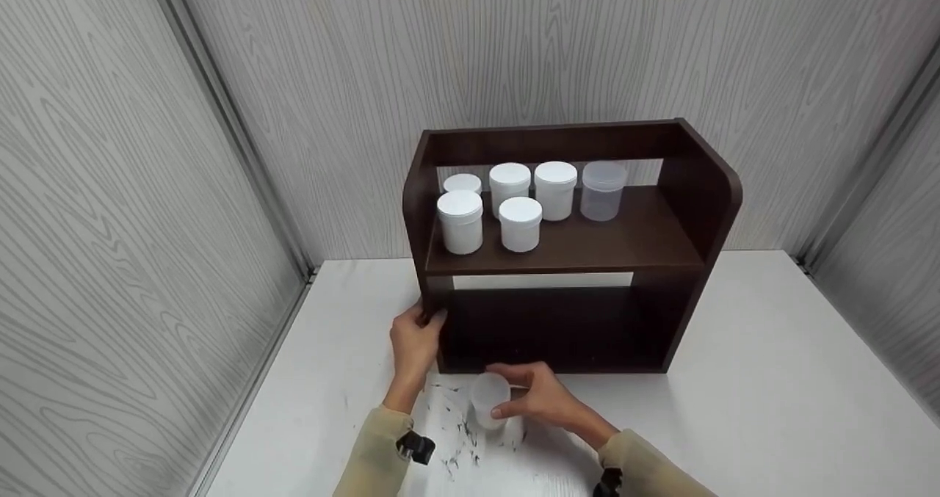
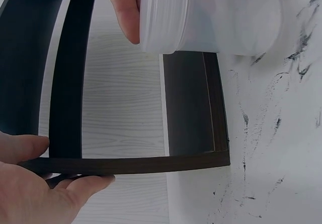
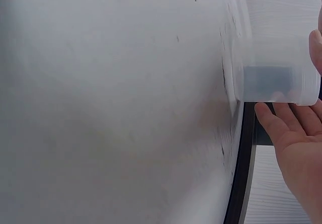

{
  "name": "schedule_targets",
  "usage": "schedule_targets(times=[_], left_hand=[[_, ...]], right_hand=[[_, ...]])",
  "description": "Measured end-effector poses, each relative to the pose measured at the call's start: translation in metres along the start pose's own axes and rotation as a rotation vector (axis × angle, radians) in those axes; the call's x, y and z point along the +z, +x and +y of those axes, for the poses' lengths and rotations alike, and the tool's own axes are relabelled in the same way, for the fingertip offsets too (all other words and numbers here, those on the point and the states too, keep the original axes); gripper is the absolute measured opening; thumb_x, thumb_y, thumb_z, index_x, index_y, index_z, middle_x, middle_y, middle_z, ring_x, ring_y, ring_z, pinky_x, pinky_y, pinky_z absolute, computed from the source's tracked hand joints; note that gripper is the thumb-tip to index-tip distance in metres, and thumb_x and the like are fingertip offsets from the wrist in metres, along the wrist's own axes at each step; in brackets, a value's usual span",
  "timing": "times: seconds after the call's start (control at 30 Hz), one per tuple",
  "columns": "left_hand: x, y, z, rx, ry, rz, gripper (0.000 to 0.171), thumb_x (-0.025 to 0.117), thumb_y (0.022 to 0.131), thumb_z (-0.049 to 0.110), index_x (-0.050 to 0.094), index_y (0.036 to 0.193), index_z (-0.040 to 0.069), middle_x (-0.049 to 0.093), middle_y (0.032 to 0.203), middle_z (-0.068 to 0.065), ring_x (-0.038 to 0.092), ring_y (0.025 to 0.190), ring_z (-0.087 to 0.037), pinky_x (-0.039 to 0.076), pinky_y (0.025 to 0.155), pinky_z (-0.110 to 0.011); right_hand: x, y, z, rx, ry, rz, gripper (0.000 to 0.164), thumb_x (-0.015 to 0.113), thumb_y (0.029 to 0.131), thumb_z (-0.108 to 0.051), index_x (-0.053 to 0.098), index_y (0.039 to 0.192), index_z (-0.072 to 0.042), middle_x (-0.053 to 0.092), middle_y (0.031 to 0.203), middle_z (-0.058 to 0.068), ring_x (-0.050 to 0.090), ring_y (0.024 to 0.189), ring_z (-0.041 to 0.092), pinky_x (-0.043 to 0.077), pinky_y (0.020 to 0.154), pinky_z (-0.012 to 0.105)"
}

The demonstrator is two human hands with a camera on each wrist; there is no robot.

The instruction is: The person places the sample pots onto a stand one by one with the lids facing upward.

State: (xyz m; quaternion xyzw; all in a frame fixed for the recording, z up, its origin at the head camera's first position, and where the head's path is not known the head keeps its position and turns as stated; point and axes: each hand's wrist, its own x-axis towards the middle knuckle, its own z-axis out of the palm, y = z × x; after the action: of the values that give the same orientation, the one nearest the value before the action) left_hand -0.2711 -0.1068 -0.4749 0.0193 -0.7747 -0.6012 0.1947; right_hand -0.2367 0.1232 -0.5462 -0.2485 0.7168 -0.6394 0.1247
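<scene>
My left hand point(image 1: 415, 346) grips the front edge of the left side panel of a dark brown two-tier shelf point(image 1: 631, 240). The left wrist view shows the thumb on one side of that panel point(image 2: 151, 165) and fingers on the other. In front of the shelf's bottom edge, my right hand point(image 1: 543, 394) holds a translucent lidded plastic jar point(image 1: 490, 401) near its top, thumb on the near side and a finger on the far side. The jar point(image 3: 271, 83) is upright, its base at or close to the tabletop.
On the upper tier stand several white lidded jars point(image 1: 521, 225) and one translucent jar point(image 1: 602, 192) at their right. The lower tier point(image 1: 551, 328) is dark inside. Black scuff marks point(image 1: 463, 438) streak the white table point(image 1: 734, 409). Grey wood-grain walls point(image 1: 514, 49) enclose the back and sides.
</scene>
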Motion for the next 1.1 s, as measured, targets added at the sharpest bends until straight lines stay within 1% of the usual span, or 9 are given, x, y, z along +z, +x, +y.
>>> schedule_targets(times=[0.07, 0.27, 0.43, 0.5, 0.6, 0.67, 0.73, 1.03, 1.1], left_hand=[[0.000, 0.000, 0.000, 0.002, 0.000, 0.001, 0.029, 0.071, 0.098, 0.007, 0.073, 0.122, -0.009, 0.075, 0.113, -0.021, 0.072, 0.104, -0.033, 0.057, 0.089, -0.047], [0.000, -0.001, -0.001, 0.020, -0.021, -0.009, 0.032, 0.067, 0.099, 0.005, 0.070, 0.128, -0.009, 0.073, 0.118, -0.025, 0.071, 0.108, -0.035, 0.057, 0.092, -0.048], [0.001, -0.001, -0.002, 0.016, -0.011, -0.008, 0.030, 0.067, 0.098, 0.004, 0.071, 0.125, -0.010, 0.074, 0.116, -0.024, 0.071, 0.107, -0.035, 0.057, 0.092, -0.048], [0.001, -0.001, -0.002, 0.013, -0.007, -0.008, 0.030, 0.067, 0.098, 0.004, 0.071, 0.125, -0.010, 0.074, 0.116, -0.024, 0.071, 0.108, -0.035, 0.057, 0.093, -0.048], [0.001, -0.001, -0.002, 0.013, 0.001, -0.007, 0.029, 0.067, 0.098, 0.004, 0.071, 0.123, -0.010, 0.074, 0.115, -0.025, 0.071, 0.108, -0.036, 0.057, 0.093, -0.049], [0.001, -0.001, -0.003, 0.012, 0.014, -0.004, 0.027, 0.068, 0.097, 0.004, 0.073, 0.120, -0.009, 0.075, 0.113, -0.023, 0.071, 0.106, -0.035, 0.057, 0.092, -0.049], [0.000, 0.000, -0.003, 0.009, 0.022, -0.004, 0.025, 0.068, 0.096, 0.004, 0.075, 0.117, -0.008, 0.075, 0.111, -0.023, 0.072, 0.105, -0.034, 0.057, 0.091, -0.048], [-0.001, 0.000, -0.004, 0.017, 0.022, -0.012, 0.025, 0.068, 0.096, 0.003, 0.074, 0.117, -0.009, 0.076, 0.109, -0.022, 0.072, 0.103, -0.034, 0.057, 0.089, -0.047], [-0.001, 0.000, -0.004, 0.018, 0.018, -0.015, 0.029, 0.068, 0.096, 0.003, 0.072, 0.122, -0.010, 0.075, 0.113, -0.023, 0.071, 0.106, -0.035, 0.057, 0.091, -0.047]], right_hand=[[-0.001, -0.001, 0.000, -0.002, -0.008, 0.000, 0.070, 0.091, 0.078, 0.001, 0.060, 0.140, 0.011, 0.060, 0.143, 0.026, 0.063, 0.127, 0.038, 0.057, 0.098, 0.041], [-0.003, -0.003, 0.000, 0.004, 0.026, -0.024, 0.076, 0.090, 0.078, 0.003, 0.054, 0.143, 0.015, 0.055, 0.147, 0.031, 0.061, 0.128, 0.041, 0.059, 0.092, 0.037], [-0.003, -0.003, 0.002, 0.015, 0.020, -0.004, 0.073, 0.091, 0.077, 0.003, 0.058, 0.142, 0.011, 0.059, 0.144, 0.027, 0.065, 0.124, 0.038, 0.060, 0.090, 0.035], [-0.003, -0.003, 0.002, 0.020, -0.006, 0.005, 0.072, 0.092, 0.077, 0.001, 0.060, 0.141, 0.009, 0.060, 0.143, 0.025, 0.065, 0.124, 0.037, 0.059, 0.092, 0.038], [-0.003, -0.003, 0.001, 0.018, -0.048, 0.012, 0.071, 0.092, 0.077, -0.001, 0.062, 0.141, 0.007, 0.060, 0.144, 0.024, 0.063, 0.127, 0.037, 0.055, 0.100, 0.046], [-0.004, -0.004, 0.000, 0.018, -0.059, 0.017, 0.070, 0.093, 0.077, -0.002, 0.063, 0.140, 0.006, 0.060, 0.144, 0.023, 0.062, 0.128, 0.038, 0.053, 0.103, 0.051], [-0.003, -0.004, 0.000, 0.021, -0.056, 0.021, 0.071, 0.093, 0.077, -0.002, 0.063, 0.140, 0.006, 0.060, 0.144, 0.023, 0.062, 0.129, 0.038, 0.051, 0.104, 0.052], [-0.006, -0.007, -0.007, 0.044, -0.038, 0.031, 0.071, 0.093, 0.078, -0.005, 0.062, 0.140, 0.008, 0.065, 0.140, 0.020, 0.066, 0.123, 0.033, 0.057, 0.097, 0.042], [-0.007, -0.009, -0.009, 0.047, -0.017, 0.028, 0.071, 0.093, 0.078, -0.004, 0.062, 0.140, 0.008, 0.066, 0.139, 0.019, 0.065, 0.124, 0.033, 0.058, 0.096, 0.040]])
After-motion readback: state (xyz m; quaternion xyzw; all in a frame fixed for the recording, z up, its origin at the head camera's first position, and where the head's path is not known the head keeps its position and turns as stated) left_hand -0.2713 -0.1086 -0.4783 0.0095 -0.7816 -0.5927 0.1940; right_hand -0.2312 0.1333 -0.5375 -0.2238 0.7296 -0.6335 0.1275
